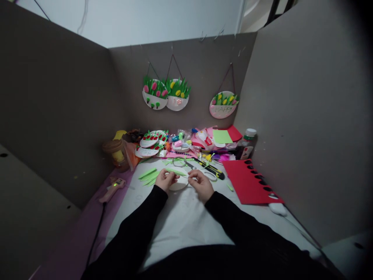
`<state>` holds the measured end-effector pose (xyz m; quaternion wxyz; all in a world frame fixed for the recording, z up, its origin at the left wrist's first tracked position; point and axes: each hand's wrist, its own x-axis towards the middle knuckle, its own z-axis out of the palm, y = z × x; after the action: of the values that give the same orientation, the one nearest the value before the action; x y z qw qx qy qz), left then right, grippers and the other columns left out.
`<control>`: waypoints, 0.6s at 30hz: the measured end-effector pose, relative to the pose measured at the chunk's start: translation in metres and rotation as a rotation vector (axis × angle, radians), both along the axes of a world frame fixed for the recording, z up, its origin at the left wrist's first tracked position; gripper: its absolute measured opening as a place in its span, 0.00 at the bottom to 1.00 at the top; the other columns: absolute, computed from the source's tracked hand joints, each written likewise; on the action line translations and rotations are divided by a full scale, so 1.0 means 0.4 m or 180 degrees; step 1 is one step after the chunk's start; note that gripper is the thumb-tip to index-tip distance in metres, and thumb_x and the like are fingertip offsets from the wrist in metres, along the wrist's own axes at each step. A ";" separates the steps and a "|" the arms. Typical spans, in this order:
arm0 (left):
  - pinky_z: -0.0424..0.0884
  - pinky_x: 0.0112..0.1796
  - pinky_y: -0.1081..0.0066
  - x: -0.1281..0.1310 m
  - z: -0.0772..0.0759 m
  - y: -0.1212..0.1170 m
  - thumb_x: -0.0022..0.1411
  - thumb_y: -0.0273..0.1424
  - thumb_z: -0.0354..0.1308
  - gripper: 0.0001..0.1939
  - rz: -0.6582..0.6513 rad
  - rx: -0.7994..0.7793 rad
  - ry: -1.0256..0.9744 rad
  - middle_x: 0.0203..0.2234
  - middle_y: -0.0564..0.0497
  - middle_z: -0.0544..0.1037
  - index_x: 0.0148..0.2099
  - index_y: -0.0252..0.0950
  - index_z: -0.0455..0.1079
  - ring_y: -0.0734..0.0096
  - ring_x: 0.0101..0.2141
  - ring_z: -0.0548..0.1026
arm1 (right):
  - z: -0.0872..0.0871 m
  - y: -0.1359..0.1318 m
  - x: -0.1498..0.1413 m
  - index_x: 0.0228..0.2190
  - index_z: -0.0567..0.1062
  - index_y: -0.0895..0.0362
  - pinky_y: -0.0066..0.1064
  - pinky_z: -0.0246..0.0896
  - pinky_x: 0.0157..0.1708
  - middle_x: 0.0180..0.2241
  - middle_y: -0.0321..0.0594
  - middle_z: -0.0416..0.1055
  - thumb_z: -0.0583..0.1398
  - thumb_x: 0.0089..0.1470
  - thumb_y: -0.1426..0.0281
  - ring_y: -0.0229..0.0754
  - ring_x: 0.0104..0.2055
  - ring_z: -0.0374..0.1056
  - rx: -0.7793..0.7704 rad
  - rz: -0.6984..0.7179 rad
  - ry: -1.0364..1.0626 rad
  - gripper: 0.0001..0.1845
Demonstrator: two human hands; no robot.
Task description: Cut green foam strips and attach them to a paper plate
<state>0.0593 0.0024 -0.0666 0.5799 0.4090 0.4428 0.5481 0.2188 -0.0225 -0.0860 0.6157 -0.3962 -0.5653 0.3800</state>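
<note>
Between the fingers of my left hand [166, 180] is a light green paper strip [177, 172], running toward the right. My right hand [201, 185] has thumb and forefinger pinched at the strip's right end; whether it grips the tip is too small to tell. Under both hands lies a white paper plate [178, 186], partly covered by them. More green paper strips [148, 177] are spread left of my left hand. Just beyond my right hand are scissors with white handles [211, 176] and a yellow-and-black utility knife [214, 169].
A pink glue gun [112, 189] with a lit light rests at left. Red paper [247, 188] with cut-out holes lies at right, near a bottle [247, 144]. Decorated plates [148, 151] and craft supplies line the back. Grey partitions [186, 58] enclose the table.
</note>
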 end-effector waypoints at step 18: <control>0.64 0.17 0.77 0.013 0.007 -0.029 0.39 0.38 0.66 0.21 -0.0874 -0.0010 0.0258 0.20 0.53 0.76 0.31 0.36 0.58 0.75 0.15 0.71 | -0.003 -0.006 -0.005 0.39 0.61 0.52 0.32 0.60 0.34 0.37 0.39 0.67 0.60 0.44 0.69 0.39 0.37 0.64 -0.0135 0.0235 0.0080 0.19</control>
<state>0.0647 -0.0093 -0.0638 0.6316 0.4867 0.4065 0.4459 0.2166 -0.0248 -0.0874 0.5998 -0.3832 -0.5636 0.4193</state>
